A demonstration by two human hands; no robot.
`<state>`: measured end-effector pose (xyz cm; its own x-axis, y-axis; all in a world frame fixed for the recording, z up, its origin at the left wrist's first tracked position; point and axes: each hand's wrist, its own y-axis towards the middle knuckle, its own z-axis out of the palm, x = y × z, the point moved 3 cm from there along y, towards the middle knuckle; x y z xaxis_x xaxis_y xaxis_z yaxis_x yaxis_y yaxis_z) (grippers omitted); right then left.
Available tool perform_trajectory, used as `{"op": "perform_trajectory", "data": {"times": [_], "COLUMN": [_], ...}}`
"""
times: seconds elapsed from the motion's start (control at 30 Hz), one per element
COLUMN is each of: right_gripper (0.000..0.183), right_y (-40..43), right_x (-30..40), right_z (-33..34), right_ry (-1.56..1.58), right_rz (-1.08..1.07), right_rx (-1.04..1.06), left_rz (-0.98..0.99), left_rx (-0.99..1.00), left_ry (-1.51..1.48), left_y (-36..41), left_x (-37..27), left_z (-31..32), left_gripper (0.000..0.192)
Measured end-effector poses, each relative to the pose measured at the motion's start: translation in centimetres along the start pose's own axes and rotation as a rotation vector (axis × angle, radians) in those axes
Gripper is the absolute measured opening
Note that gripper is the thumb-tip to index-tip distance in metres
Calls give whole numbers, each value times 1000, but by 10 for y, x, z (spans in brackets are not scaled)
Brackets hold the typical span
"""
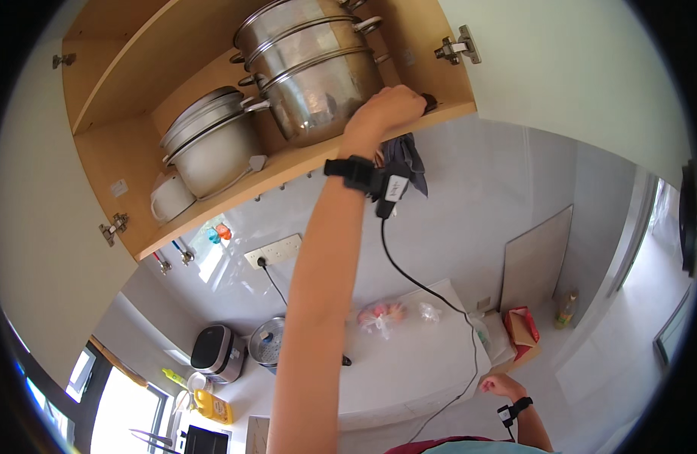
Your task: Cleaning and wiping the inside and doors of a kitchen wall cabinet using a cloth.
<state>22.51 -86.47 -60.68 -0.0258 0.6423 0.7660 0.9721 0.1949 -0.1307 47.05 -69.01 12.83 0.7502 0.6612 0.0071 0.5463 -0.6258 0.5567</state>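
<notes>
My left hand (397, 108) is raised to the lower shelf of an open wall cabinet, its fingers curled at a small dark object (429, 103) near the right end; whether they grip it is hidden. Beside the hand stands a stacked stainless-steel steamer pot (326, 85). Farther left are a pale cooking pot with a metal steamer insert (215, 150), a white plug with a cord (257, 163) and a white mug (171, 197). Low at the right, my right hand (500, 386) hangs with loosely curled fingers, and nothing shows in it. Both wrists wear black straps with cabled devices.
The cabinet doors (553, 62) stand open on both sides. Dark cloth (406, 159) hangs under the shelf. Below are a counter (416, 363) with bagged produce (381, 318), a lidded pan (267, 340), a rice cooker (218, 352) and a yellow jug (212, 406). A black cable runs from my left wrist.
</notes>
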Motion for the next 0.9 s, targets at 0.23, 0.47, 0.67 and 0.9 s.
{"op": "perform_trajectory", "data": {"times": [0.23, 0.47, 0.67, 0.9], "right_gripper": [25, 24, 20, 24], "right_y": [34, 56, 52, 29], "right_x": [37, 71, 46, 10], "right_z": [35, 59, 67, 32], "right_ry": [9, 4, 24, 123], "right_rz": [-71, -127, -107, -137], "right_rx": [116, 204, 239, 101], "left_rz": [-87, -328, -149, 391], "left_rx": [-3, -11, -95, -7], "left_ry": [41, 64, 55, 524], "left_y": [-127, -202, -144, -16], "left_x": [40, 64, 32, -18], "left_z": [-81, -120, -84, -12], "left_gripper": [37, 41, 43, 31]}}
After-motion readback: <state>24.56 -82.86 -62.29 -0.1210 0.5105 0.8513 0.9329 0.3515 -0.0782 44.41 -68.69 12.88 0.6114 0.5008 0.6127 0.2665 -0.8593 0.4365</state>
